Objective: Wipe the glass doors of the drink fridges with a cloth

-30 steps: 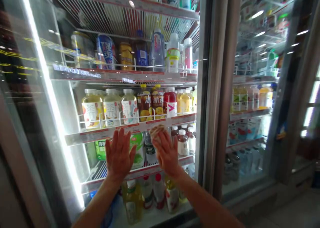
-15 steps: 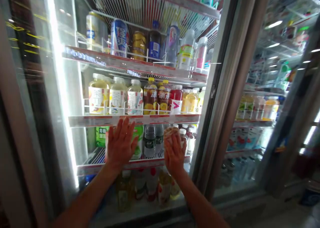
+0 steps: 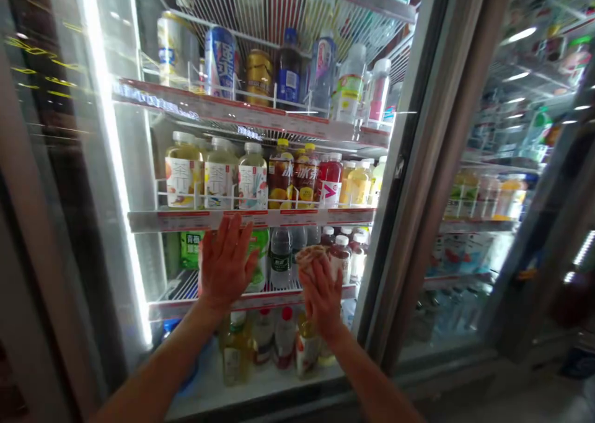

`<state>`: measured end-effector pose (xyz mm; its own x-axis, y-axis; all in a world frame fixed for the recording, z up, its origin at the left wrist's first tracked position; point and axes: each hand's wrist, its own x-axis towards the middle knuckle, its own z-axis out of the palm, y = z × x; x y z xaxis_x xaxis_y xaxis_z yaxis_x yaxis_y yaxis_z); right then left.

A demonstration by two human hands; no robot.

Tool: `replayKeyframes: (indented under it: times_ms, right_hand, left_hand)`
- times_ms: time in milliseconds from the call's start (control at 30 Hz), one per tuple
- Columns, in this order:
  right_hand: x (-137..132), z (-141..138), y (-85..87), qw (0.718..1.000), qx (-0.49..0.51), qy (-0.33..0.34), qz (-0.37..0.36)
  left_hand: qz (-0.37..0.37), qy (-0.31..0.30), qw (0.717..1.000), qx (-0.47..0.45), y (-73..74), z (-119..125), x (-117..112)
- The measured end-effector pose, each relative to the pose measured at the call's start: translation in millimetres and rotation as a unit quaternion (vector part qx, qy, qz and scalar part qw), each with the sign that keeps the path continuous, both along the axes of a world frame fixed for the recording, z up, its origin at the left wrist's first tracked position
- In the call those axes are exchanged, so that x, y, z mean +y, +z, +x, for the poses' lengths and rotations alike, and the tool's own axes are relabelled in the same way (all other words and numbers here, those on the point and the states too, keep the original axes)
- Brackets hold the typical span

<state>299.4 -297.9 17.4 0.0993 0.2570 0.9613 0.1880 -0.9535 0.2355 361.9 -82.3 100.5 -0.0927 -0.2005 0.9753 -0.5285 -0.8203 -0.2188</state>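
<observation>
My left hand (image 3: 226,265) lies flat with fingers spread on the glass door (image 3: 83,237) of a lit drinks cooler, over the shelf edge (image 3: 260,300) below the green-labelled bottles (image 3: 258,249). To its right, my right hand (image 3: 321,296) presses a small crumpled tan cloth (image 3: 310,255) against the same glass, fingers curled over it. A dark water bottle (image 3: 281,263) stands behind the glass between my two hands.
Behind the glass are wire shelves of tea and juice bottles (image 3: 218,175), cans (image 3: 220,54) on the shelf above and bottles (image 3: 283,339) at the bottom. The door's metal frame (image 3: 421,163) runs up on the right. A second glass-door cooler (image 3: 488,194) stands further right.
My right hand and the cloth slid right, then a little lower on the glass. My left hand has stayed flat in about the same place. The view has tilted and shifted.
</observation>
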Motion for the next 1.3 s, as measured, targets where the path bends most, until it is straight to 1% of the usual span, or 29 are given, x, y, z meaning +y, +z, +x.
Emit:
replayKeyframes:
  times_ms: [33,67,133,200,267,300,367,433,467,500,600,667,733,767,833,867,933,967,1000,1067,1100,1133,1167,1200,1233,1300]
  right_hand:
    - [-9,-2,-1.9,1.0,-0.003,-0.008,-0.004]
    - [-21,-5,-3.6,1.0,-0.013,-0.025,0.007]
    - [-48,-11,-6.2,0.995,-0.037,-0.073,0.063]
    - [-63,-14,-8.3,0.984,-0.054,-0.108,0.132]
    - [-55,-14,-11.0,0.977,-0.053,-0.111,0.173]
    - [-45,-13,-12.6,0.979,-0.046,-0.102,0.171]
    - [-22,-10,-15.7,0.99,-0.015,-0.069,0.123]
    - [-11,-8,-17.1,0.997,0.013,-0.041,0.062]
    - [-12,-8,-16.8,0.998,0.015,-0.037,0.049]
    - [-19,-8,-15.9,0.997,0.008,-0.044,0.055]
    - [-51,-11,-11.8,0.985,-0.043,-0.099,0.136]
    - [-61,-12,-10.7,0.972,-0.057,-0.127,0.188]
    - [-53,-10,-12.3,0.97,-0.049,-0.128,0.2]
    - [-44,-10,-13.8,0.974,-0.037,-0.121,0.187]
    - [-27,-9,-16.3,0.986,-0.012,-0.095,0.136]
    - [-23,-9,-16.7,0.991,0.003,-0.083,0.106]
    - [-27,-11,-14.7,0.995,0.014,-0.076,0.07]
    - [-34,-12,-12.7,0.994,0.006,-0.084,0.076]
    - [-44,-14,-10.6,0.99,-0.01,-0.098,0.098]
    - [-58,-15,-8.0,0.975,-0.043,-0.131,0.171]
    - [-60,-15,-8.4,0.967,-0.052,-0.142,0.204]
    - [-57,-14,-10.1,0.963,-0.049,-0.143,0.221]
    - [-50,-13,-13.0,0.966,-0.037,-0.136,0.218]
    - [-40,-12,-16.8,0.973,-0.019,-0.121,0.197]
    - [-28,-12,-21.0,0.981,0.001,-0.103,0.162]
    - [-9,-12,-28.3,0.993,0.037,-0.071,0.082]
  left_hand:
    - [0.002,-0.001,1.0,0.001,-0.1,0,0]
    - [0.002,-0.002,1.0,0.001,-0.4,0,0]
    - [0.0,-0.002,1.0,0.002,-1.2,1,0]
    - [-0.003,-0.003,1.0,0.002,-1.9,2,-1]
    - [-0.007,-0.006,1.0,0.004,-2.1,2,-2]
    - [-0.007,-0.007,1.0,0.007,-2.0,2,-2]
    - [-0.005,-0.01,1.0,0.011,-1.4,2,0]
    - [0.001,-0.013,1.0,0.009,-0.9,1,1]
    - [0.005,-0.014,1.0,0.007,-0.9,1,2]
    - [0.007,-0.015,1.0,0.005,-1.2,1,3]
    - [0.009,-0.013,1.0,-0.001,-2.8,1,3]
    - [0.01,-0.01,1.0,-0.005,-3.1,3,3]
    - [0.011,-0.011,1.0,-0.01,-1.9,5,2]
    - [0.012,-0.012,1.0,-0.01,-0.9,6,2]
    - [0.013,-0.018,1.0,-0.005,0.3,5,2]
    - [0.011,-0.02,1.0,0.004,-0.6,3,2]
    - [0.01,-0.024,0.999,0.029,-7.9,-3,1]
    - [0.013,-0.027,0.999,0.044,-14.8,-8,-1]
    - [0.019,-0.031,0.998,0.056,-23.8,-12,-2]
    - [0.037,-0.038,0.995,0.08,-45.6,-21,-6]
    - [0.043,-0.04,0.994,0.09,-56.7,-24,-9]
    - [0.044,-0.04,0.993,0.098,-66.7,-27,-11]
    - [0.041,-0.039,0.993,0.104,-75.0,-28,-12]
    - [0.036,-0.037,0.993,0.107,-81.1,-28,-13]
    - [0.032,-0.035,0.993,0.108,-84.9,-28,-14]
    - [0.032,-0.031,0.993,0.105,-86.8,-26,-14]
